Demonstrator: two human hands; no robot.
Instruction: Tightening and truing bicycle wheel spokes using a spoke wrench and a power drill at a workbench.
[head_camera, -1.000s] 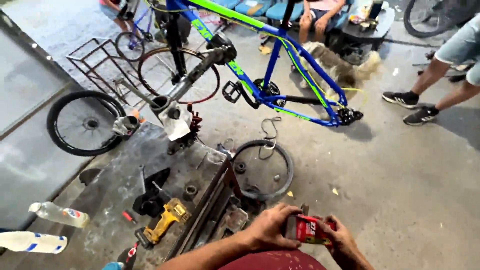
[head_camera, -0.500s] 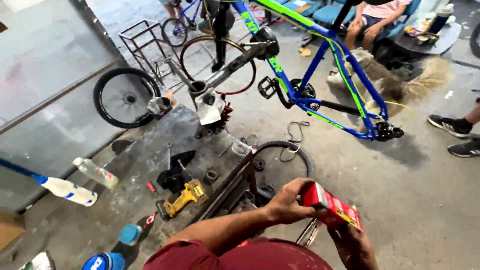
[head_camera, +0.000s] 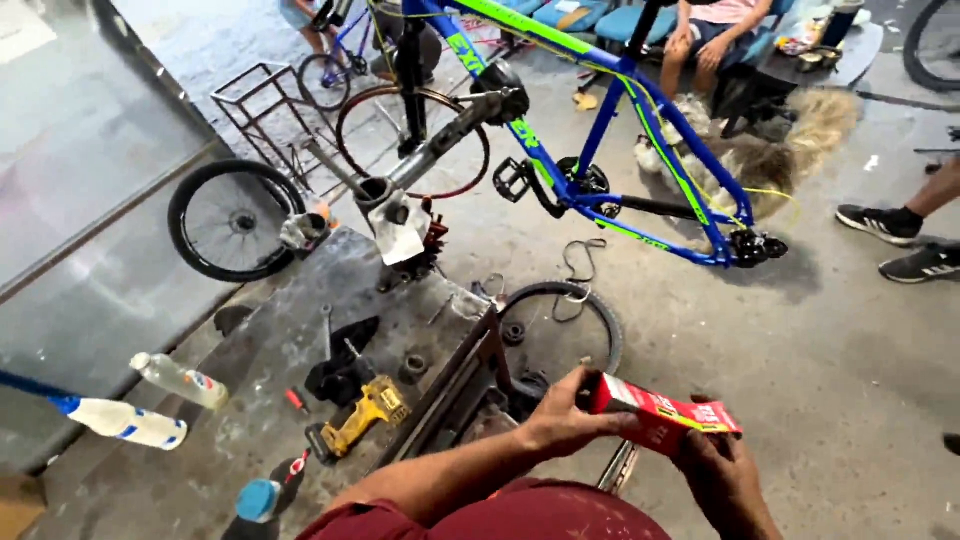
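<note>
At your nine o'clock a white plastic bottle (head_camera: 120, 422) is lying on the floor, with a clear bottle (head_camera: 180, 380) just beside it. Nearer your ten o'clock a yellow power drill (head_camera: 362, 417) is resting on the dusty slab next to some dark rags. Beyond them, at eleven o'clock, a loose black wheel (head_camera: 233, 220) is leaning by a wire rack, and the blue bicycle frame (head_camera: 610, 130) is standing upside-down across twelve o'clock. A small tyre (head_camera: 560, 335) is lying flat on the floor just ahead of your hands.

You are holding a long red carton (head_camera: 660, 413) at your five o'clock, close to your body and above the floor. Your left hand (head_camera: 565, 420) is gripping its near end, fingers curled over the top edge, so that grip is closed firmly on the carton. Your right hand (head_camera: 725, 470) is cradling the far end from below, fingers wrapped up around it; that grip is also closed on the carton, more loosely by the look of it.

Judging by the pinch at the end flap, you are working on getting the carton open. The next move is likely calling for a steady hold from your right hand while your left thumb is prising the flap up.

At two o'clock other people's legs and shoes (head_camera: 905, 240) are showing.
</note>
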